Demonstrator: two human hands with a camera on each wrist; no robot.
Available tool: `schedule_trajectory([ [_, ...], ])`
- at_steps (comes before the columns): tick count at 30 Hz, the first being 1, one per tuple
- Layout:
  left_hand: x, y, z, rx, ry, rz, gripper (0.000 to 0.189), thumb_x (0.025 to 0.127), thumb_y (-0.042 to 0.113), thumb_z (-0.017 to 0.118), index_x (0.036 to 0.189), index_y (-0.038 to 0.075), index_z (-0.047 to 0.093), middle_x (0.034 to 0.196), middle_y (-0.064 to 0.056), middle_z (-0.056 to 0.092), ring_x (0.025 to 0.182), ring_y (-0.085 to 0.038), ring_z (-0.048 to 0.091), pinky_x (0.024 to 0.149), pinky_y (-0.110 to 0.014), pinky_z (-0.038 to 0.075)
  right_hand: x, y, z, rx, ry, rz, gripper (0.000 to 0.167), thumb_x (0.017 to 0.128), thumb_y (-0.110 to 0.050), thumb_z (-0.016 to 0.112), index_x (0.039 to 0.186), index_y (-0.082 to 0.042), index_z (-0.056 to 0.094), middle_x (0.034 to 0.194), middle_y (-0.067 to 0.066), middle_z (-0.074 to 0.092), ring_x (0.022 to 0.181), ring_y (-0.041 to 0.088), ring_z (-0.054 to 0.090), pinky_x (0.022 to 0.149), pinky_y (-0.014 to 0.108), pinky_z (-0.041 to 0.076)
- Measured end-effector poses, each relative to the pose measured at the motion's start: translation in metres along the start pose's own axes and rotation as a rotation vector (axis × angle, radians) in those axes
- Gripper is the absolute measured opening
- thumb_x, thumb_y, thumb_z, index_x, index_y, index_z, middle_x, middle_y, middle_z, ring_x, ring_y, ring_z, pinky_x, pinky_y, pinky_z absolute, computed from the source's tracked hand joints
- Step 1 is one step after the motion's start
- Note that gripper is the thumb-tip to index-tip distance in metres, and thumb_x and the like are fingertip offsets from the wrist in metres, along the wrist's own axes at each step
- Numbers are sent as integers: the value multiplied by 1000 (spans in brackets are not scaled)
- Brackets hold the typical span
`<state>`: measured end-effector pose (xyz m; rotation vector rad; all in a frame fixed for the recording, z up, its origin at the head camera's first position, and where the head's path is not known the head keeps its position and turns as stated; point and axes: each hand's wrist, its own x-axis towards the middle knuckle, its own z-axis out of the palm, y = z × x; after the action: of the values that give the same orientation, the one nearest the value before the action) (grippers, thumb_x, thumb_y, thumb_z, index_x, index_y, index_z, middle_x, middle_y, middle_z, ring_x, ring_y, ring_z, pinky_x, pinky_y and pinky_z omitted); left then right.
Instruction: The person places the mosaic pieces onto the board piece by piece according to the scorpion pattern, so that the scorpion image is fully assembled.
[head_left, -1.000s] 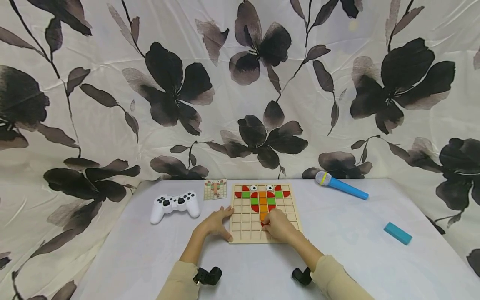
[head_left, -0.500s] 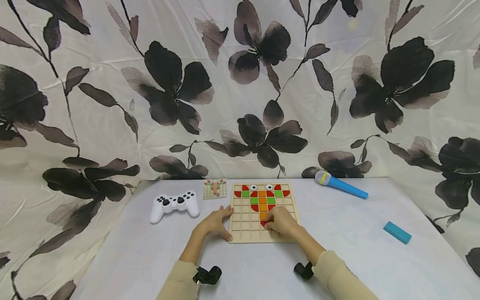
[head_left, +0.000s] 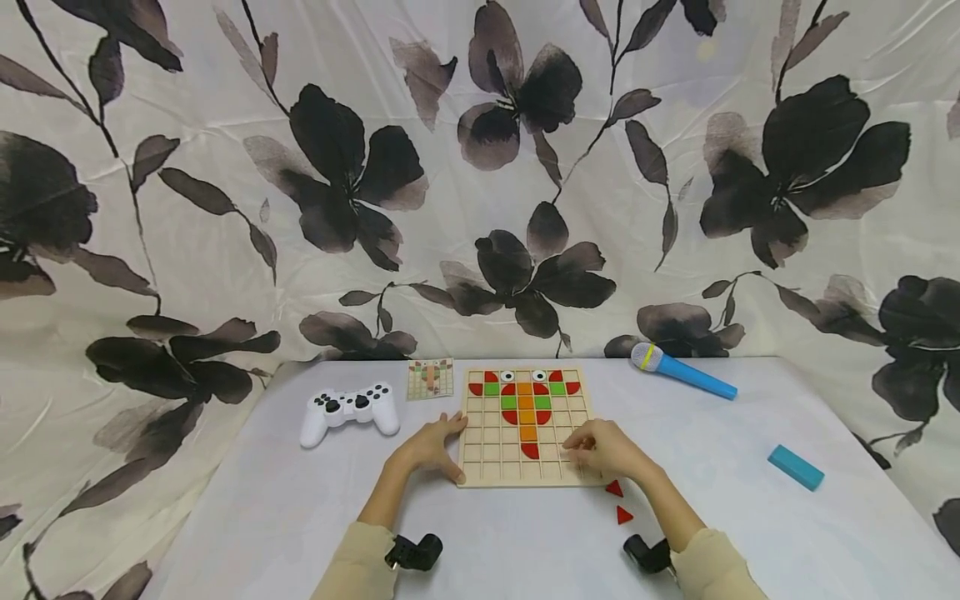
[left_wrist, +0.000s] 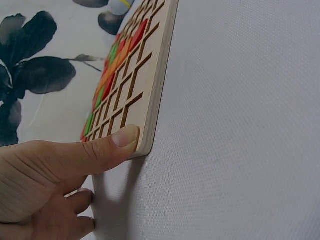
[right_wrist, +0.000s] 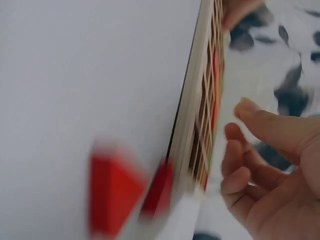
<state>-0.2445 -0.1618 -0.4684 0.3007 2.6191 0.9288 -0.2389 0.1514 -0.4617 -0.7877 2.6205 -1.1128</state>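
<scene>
A wooden grid board (head_left: 487, 471) lies on the table, bearing red, green and orange pieces and two eye pieces in a winged pattern. My left hand (head_left: 430, 446) rests at its left edge; in the left wrist view the thumb (left_wrist: 107, 150) presses on a corner of the board. My right hand (head_left: 606, 448) hovers over the board's right side, fingers loosely bent; in the right wrist view I see nothing between them. A red rounded piece (head_left: 530, 451) sits below the orange column. Two red triangular pieces (head_left: 624, 516) lie near the board's lower right corner, under my right wrist.
A small pattern card (head_left: 431, 379) lies behind the board's left corner. To the left is a white game controller (head_left: 351, 410). A blue toy microphone (head_left: 684, 370) and a teal block (head_left: 796, 467) lie to the right. A floral cloth (head_left: 517, 183) hangs behind the table.
My right hand has let go of the red rounded piece, which stays in the grid, and has moved right. The two red triangles have come into view. My left hand has stayed put.
</scene>
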Motion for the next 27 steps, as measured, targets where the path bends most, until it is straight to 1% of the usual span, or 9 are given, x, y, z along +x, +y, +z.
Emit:
schedule_trajectory([
  [5, 1, 0, 2, 5, -2, 0, 95, 56, 7, 88, 140, 1, 43, 151, -14, 30, 139, -44, 18, 110, -58, 19, -32, 13, -16, -33, 18, 104, 22, 76, -6, 73, 95, 4, 67, 76, 1, 58, 67, 12, 50, 57, 24, 45],
  [6, 2, 0, 2, 5, -2, 1, 95, 56, 7, 88, 140, 1, 43, 151, -14, 30, 139, -44, 18, 110, -58, 19, -38, 16, -18, -38, 17, 140, 24, 75, -5, 73, 97, 4, 67, 77, 1, 59, 68, 13, 50, 58, 25, 46],
  [9, 2, 0, 2, 7, -1, 0, 95, 56, 7, 88, 140, 1, 43, 151, -13, 30, 139, -43, 18, 110, -58, 19, -51, 22, -20, -45, 6, 155, 25, 76, -7, 74, 99, 2, 67, 80, 2, 59, 68, 13, 49, 58, 23, 45],
  [11, 2, 0, 2, 7, 0, -2, 95, 56, 7, 88, 140, 2, 43, 151, -13, 30, 139, -43, 18, 110, -58, 19, -56, 26, -19, -39, -8, 134, 25, 78, -9, 73, 99, 1, 67, 81, 1, 58, 68, 11, 49, 58, 22, 44],
  [14, 1, 0, 2, 5, 4, -5, 95, 56, 7, 88, 140, 1, 43, 151, -13, 31, 139, -43, 18, 110, -59, 19, -57, 29, -15, -29, -22, 97, 24, 79, -11, 73, 99, 1, 67, 78, -1, 56, 65, 7, 47, 56, 21, 42],
  [16, 1, 0, 1, 4, 2, -4, 95, 56, 7, 88, 140, 2, 43, 151, -13, 31, 139, -43, 18, 110, -58, 19, -56, 29, -12, -39, -13, 91, 24, 77, -11, 74, 95, 2, 65, 75, -2, 54, 64, 7, 45, 55, 21, 40],
  [22, 2, -1, 1, 7, 1, 5, 95, 56, 7, 88, 140, 1, 43, 151, -13, 31, 140, -40, 18, 111, -57, 19, -52, 21, -6, -73, 49, 125, 17, 72, -5, 77, 81, -1, 62, 68, -3, 53, 62, 9, 46, 54, 21, 40],
  [24, 2, -1, 1, 3, 1, 4, 95, 56, 7, 88, 139, 1, 43, 151, -13, 31, 140, -40, 18, 111, -56, 19, -52, 19, -6, -79, 56, 131, 15, 73, -3, 76, 78, -2, 62, 67, -3, 55, 61, 9, 47, 53, 21, 41],
  [27, 2, -1, 2, 5, 1, 5, 95, 56, 7, 88, 139, 1, 43, 151, -13, 31, 140, -40, 18, 111, -57, 19, -52, 16, -7, -78, 53, 180, 16, 72, -2, 77, 75, -3, 61, 64, -3, 53, 60, 10, 46, 52, 22, 40],
])
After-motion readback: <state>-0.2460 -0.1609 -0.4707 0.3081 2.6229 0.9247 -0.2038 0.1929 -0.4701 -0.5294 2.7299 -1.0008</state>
